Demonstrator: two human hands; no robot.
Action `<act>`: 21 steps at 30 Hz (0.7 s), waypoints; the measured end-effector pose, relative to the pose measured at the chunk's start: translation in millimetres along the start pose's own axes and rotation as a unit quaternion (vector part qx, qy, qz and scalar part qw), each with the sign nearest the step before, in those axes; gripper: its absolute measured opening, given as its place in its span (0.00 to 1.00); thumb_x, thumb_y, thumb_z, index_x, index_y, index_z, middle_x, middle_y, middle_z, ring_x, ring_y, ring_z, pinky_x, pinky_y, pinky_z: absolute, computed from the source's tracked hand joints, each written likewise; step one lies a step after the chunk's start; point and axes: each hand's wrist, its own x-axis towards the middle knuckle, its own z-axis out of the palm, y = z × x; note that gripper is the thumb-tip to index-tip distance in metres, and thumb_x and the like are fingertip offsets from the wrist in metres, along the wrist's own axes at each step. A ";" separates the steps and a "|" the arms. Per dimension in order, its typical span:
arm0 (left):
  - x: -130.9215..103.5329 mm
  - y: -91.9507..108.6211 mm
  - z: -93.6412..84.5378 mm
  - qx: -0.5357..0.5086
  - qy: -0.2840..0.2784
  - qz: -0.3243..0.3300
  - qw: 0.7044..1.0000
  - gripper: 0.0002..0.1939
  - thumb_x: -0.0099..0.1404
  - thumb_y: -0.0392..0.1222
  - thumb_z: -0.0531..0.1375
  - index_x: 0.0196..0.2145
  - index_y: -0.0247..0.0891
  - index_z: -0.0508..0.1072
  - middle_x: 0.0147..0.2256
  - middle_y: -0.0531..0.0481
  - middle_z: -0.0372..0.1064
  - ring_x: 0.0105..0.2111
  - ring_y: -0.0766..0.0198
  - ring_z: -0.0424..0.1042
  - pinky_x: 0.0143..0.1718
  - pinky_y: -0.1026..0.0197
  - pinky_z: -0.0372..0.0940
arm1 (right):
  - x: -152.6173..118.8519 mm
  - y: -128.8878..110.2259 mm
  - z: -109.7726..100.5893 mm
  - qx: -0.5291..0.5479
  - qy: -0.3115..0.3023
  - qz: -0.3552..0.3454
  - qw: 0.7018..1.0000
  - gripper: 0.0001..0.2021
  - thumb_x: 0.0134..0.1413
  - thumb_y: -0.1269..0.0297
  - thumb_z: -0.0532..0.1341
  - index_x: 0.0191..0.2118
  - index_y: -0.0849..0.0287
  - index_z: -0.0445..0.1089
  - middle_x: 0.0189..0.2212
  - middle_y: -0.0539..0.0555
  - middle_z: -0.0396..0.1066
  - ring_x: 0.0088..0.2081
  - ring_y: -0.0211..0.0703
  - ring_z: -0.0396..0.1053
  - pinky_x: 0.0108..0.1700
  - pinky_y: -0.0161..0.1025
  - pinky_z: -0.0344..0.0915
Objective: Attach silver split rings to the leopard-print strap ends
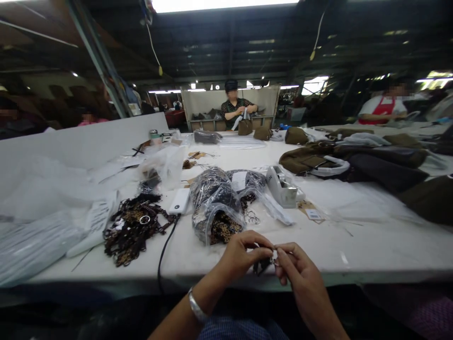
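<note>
Left hand (238,257) and right hand (300,268) are pinching a small silvery piece (274,256), fingers closed; dark strip (261,267) is hanging beneath.

Obstacle beyond left hand (236,257): plastic bag (212,191)

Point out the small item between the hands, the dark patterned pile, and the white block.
Small item (274,256), head view: on its pale, shiny part.
Dark patterned pile (130,232), head view: near its middle.
White block (180,197), head view: on its top face.
</note>
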 end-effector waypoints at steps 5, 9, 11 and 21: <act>0.3 -1.4 0.0 -0.046 -0.027 -0.008 0.999 0.12 0.56 0.48 0.69 0.30 0.36 0.82 0.30 0.45 0.77 0.32 0.61 0.74 0.37 0.61 0.68 | 1.3 -0.2 5.7 0.104 -0.010 0.060 0.993 0.16 0.53 0.49 0.65 0.35 0.59 0.70 0.19 0.46 0.62 0.19 0.33 0.55 0.22 0.30 0.52; 2.1 -3.1 -4.3 -0.030 -0.039 -0.013 0.999 0.10 0.56 0.46 0.69 0.29 0.36 0.82 0.30 0.45 0.77 0.33 0.59 0.75 0.39 0.60 0.68 | 0.8 -7.0 3.9 0.037 -0.003 0.032 0.999 0.19 0.53 0.46 0.65 0.35 0.59 0.68 0.19 0.47 0.65 0.20 0.35 0.59 0.22 0.31 0.56; 2.6 -4.2 -5.6 -0.030 -0.039 -0.017 0.999 0.08 0.56 0.44 0.69 0.29 0.36 0.82 0.30 0.46 0.77 0.33 0.59 0.74 0.39 0.60 0.68 | 0.1 -10.4 3.2 0.015 -0.001 0.016 1.000 0.20 0.54 0.45 0.64 0.35 0.59 0.67 0.18 0.46 0.65 0.20 0.35 0.60 0.22 0.31 0.57; -3.1 -12.5 -3.7 -0.049 -0.019 -0.053 0.997 0.05 0.57 0.41 0.67 0.28 0.36 0.79 0.30 0.49 0.75 0.31 0.63 0.72 0.35 0.64 0.66 | -2.1 -16.1 6.4 0.027 -0.016 0.021 0.999 0.20 0.55 0.45 0.63 0.34 0.60 0.66 0.16 0.44 0.65 0.17 0.31 0.59 0.21 0.28 0.56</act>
